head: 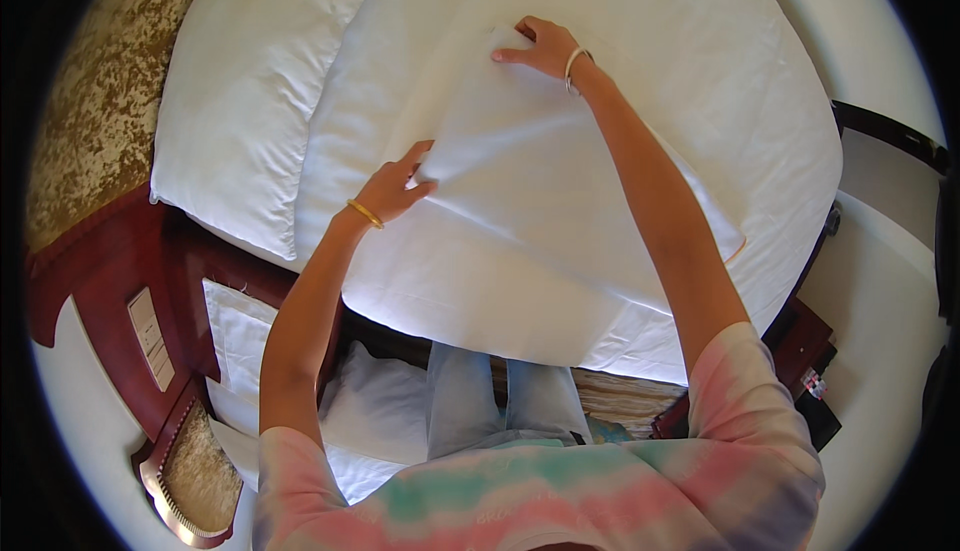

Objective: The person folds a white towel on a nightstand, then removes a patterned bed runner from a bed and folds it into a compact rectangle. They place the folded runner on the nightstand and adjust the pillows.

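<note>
A white cloth [540, 176], perhaps a pillowcase or folded sheet, lies over the white duvet [465, 281] on the bed. My left hand [394, 187], with a yellow bangle at the wrist, pinches the cloth's left edge between thumb and fingers. Farther up, my right hand [540, 48], wearing pale bangles, grips the cloth's upper corner. Creases run between the two hands and down to the right, where a corner with an orange edge shows beside my right forearm. The duvet's folded or overlapping part [255, 100] lies at the left.
A dark red wooden headboard [97, 228] with patterned upholstery stands at the left. Below are a second bed's headboard [202, 468], a white pillow [375, 393] and white linen [240, 326]. A dark red cabinet [802, 341] stands at the right. My legs are close to the bed's edge.
</note>
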Demonstrator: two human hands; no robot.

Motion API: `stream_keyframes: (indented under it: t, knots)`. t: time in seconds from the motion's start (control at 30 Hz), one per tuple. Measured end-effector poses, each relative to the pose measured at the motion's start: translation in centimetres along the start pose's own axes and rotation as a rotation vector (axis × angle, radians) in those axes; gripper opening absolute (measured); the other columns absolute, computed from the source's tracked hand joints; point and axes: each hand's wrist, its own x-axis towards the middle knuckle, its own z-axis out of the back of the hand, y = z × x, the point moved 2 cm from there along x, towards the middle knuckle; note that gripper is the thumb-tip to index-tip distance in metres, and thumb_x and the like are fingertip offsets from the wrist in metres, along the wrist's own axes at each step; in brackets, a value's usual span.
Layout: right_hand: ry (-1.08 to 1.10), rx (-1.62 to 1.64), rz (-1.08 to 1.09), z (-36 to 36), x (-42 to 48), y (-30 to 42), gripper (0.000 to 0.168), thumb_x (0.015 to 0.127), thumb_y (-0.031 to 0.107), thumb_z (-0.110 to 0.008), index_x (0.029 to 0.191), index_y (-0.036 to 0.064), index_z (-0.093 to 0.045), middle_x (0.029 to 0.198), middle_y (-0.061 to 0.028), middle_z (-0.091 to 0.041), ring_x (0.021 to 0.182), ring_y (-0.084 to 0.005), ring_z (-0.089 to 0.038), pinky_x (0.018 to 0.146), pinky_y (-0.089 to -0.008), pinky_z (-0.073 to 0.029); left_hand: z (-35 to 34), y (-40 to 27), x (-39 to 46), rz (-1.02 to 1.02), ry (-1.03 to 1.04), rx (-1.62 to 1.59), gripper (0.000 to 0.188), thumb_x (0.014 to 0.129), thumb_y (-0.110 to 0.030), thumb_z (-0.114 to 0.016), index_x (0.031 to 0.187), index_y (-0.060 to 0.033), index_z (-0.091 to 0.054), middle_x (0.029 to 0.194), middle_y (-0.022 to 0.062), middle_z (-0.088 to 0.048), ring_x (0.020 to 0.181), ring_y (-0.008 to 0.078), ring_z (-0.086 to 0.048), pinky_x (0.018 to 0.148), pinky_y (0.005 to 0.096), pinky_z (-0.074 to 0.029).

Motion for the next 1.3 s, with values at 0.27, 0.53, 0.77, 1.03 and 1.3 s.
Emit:
stream_keyframes:
  t: [0.27, 0.53, 0.77, 1.03, 1.3]
  knots:
    - [0.293, 0.144, -0.031, 0.6, 3.5, 0.5, 0.024, 0.069, 0.02, -0.073, 0.081, 0.005, -0.058, 0.072, -0.0009, -0.058, 0.069, -0.0106, -0.053, 0.067, -0.0263, -0.041, 1.2, 0.0, 0.4, 0.068, 0.109, 0.141, 0.045, 0.073, -0.031, -0.067, 0.1, -0.0013, -0.047, 0.078, 0.0188, -0.056, 0.071, 0.0323, -0.052, 0.066, 0.0388, -0.042]
    - [0.104, 0.043, -0.048, -2.1, 3.8, -1.1, 0.04, 0.064, 0.024, -0.077, 0.093, 0.005, -0.057, 0.087, -0.006, -0.061, 0.083, -0.0167, -0.057, 0.076, -0.0285, -0.044, -3.6, 3.1, -0.4, 0.071, -0.568, -0.317, 0.045, 0.066, -0.03, -0.075, 0.094, -0.0032, -0.051, 0.076, 0.0107, -0.056, 0.066, 0.02, -0.051, 0.064, 0.0324, -0.044]
    - [0.277, -0.044, -0.101, -2.5, 4.3, -0.7, 0.058, 0.056, 0.03, -0.081, 0.101, 0.002, -0.057, 0.097, -0.0128, -0.062, 0.092, -0.025, -0.058, 0.082, -0.0336, -0.044, -4.6, 4.5, -0.4, 0.43, -0.468, -0.463, 0.058, 0.064, -0.032, -0.079, 0.106, -0.0022, -0.053, 0.096, 0.0082, -0.06, 0.08, 0.0149, -0.055, 0.072, 0.0275, -0.045]
    - [0.571, 0.354, -0.217, 0.1, 3.9, 0.2, 0.05, 0.061, 0.02, -0.078, 0.103, -0.001, -0.06, 0.096, -0.012, -0.064, 0.086, -0.0222, -0.061, 0.079, -0.0337, -0.048, -1.6, -1.4, 3.1, 0.231, -0.194, -0.529, 0.048, 0.073, -0.028, -0.073, 0.108, 0.0013, -0.056, 0.097, 0.0092, -0.061, 0.087, 0.0135, -0.056, 0.077, 0.0271, -0.044]
    - [0.76, 0.449, 0.087, 6.5, -0.1, 4.8, 0.042, 0.068, 0.021, -0.075, 0.102, 0.001, -0.06, 0.095, -0.0086, -0.063, 0.086, -0.0181, -0.06, 0.08, -0.0303, -0.046, -0.8, -8.3, -3.6, -0.019, -0.093, -0.629, 0.048, 0.076, -0.013, -0.069, 0.118, 0.0004, -0.048, 0.104, 0.0062, -0.058, 0.092, 0.0114, -0.054, 0.082, 0.0249, -0.043]
